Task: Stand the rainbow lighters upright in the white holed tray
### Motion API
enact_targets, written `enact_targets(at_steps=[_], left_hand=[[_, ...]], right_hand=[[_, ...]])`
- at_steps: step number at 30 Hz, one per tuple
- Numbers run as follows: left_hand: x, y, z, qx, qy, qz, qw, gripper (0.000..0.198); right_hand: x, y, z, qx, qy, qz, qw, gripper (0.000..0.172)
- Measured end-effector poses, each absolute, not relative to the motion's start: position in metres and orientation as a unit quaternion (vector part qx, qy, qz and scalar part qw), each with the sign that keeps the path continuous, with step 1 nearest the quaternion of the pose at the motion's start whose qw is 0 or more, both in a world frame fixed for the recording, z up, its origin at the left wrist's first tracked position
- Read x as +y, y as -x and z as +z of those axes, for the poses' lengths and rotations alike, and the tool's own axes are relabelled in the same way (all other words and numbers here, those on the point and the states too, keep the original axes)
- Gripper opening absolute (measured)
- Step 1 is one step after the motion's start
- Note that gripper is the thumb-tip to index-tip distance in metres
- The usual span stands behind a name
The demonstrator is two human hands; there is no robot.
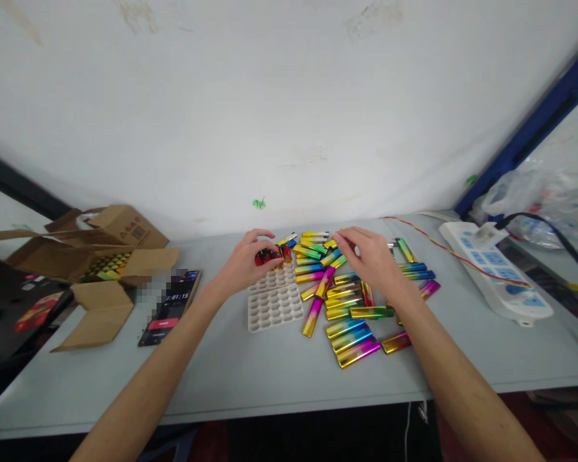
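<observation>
A pale tray (275,308) with rows of round-edged slots lies on the table. Shiny red lighters (287,254) stand at its far end. My left hand (250,260) curves around that end, thumb and forefinger apart, with more red lighters showing between them; its other fingers are hidden. To the right, my right hand (368,256) is over a pile of metallic lighters (344,301) in gold, green, blue and magenta. Its thumb and forefinger come together at a yellow-gold lighter (331,244) at the back of the pile.
At left are an open cardboard box (101,311) holding yellow-topped items and a phone (171,311) showing a timer. A white power strip (496,269) with a plug and a red-yellow cord (443,244) lies at right. Behind the table rises a white wall (289,115).
</observation>
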State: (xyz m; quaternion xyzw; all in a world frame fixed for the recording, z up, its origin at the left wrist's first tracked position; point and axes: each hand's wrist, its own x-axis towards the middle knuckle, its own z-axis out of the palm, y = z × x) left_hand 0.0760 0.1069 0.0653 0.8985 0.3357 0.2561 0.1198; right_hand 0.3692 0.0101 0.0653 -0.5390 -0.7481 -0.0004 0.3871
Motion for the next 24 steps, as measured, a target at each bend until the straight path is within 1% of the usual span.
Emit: enact_targets(at_steps=[2,4,9,12,15,18,21,24], left_hand=[[0.107,-0.076,0.064,0.335,-0.901,0.248,0.118,0.021],[0.107,-0.076,0.062,0.328,-0.905,0.248,0.112,0.020],[0.103,-0.076,0.062,0.309,-0.913,0.249,0.093,0.035],[0.095,-0.075,0.064,0.315,-0.901,0.298,0.031,0.037],[0.086,-0.072,0.061,0.332,-0.868,0.370,-0.010,0.029],[0.080,-0.067,0.050,0.354,-0.828,0.434,-0.028,0.023],[0.080,-0.059,0.037,0.372,-0.799,0.472,-0.022,0.022],[0.082,-0.050,0.028,0.401,-0.784,0.473,0.006,0.022]], right_hand=[[0.011,-0.378,0.067,-0.733,0.558,-0.012,0.389,0.038],[0.012,-0.388,0.067,-0.729,0.576,-0.008,0.369,0.034],[0.013,-0.419,0.062,-0.758,0.613,0.086,0.205,0.018],[0.010,-0.435,0.063,-0.744,0.633,0.145,0.155,0.013],[0.002,-0.439,0.068,-0.724,0.650,0.202,0.108,0.023],[-0.007,-0.428,0.074,-0.702,0.672,0.231,0.034,0.030],[-0.014,-0.413,0.076,-0.688,0.688,0.229,-0.025,0.032],[-0.017,-0.404,0.076,-0.678,0.700,0.217,-0.050,0.036]])
